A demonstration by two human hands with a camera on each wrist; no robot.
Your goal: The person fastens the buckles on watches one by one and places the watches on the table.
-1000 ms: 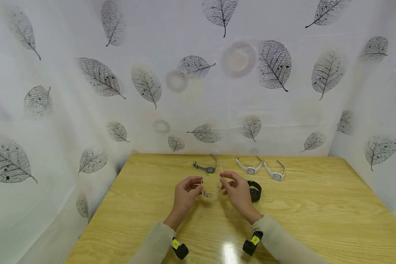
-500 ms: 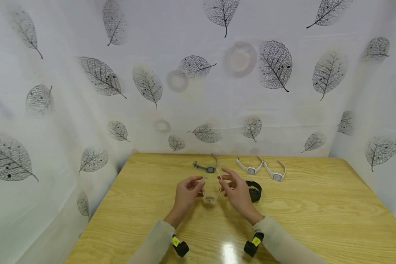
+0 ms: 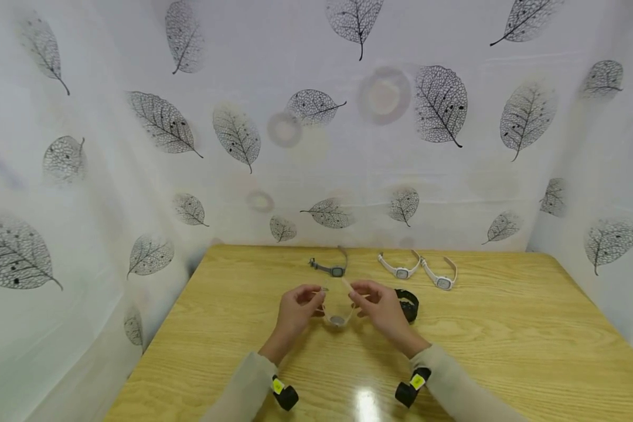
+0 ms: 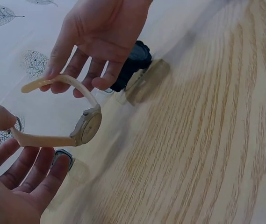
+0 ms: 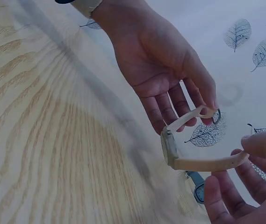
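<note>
A cream wristwatch (image 3: 337,321) hangs between the two hands above the table, its strap unfastened and bent into a U with the round case lowest. My left hand (image 3: 296,310) pinches the buckle end of the strap between thumb and fingers. On the other side my right hand (image 3: 381,306) pinches the plain strap end, whose tip pokes out past the fingers. In the left wrist view the watch case (image 4: 89,126) faces away from the palms. The right wrist view shows the metal buckle (image 5: 216,116) at the left hand's fingertips.
Behind the hands a grey watch (image 3: 337,271) lies on the wooden table (image 3: 232,293). Two white watches, one left (image 3: 402,273) and one right (image 3: 443,282), lie at the back right. A black watch (image 3: 408,306) stands just beyond the right hand. A leaf-print curtain (image 3: 316,164) borders the table.
The watch case has swung down and turned so its round shape shows. The strap's plain end has tilted leftward, and the right wrist has shifted slightly right. Both hands keep hold of the strap.
</note>
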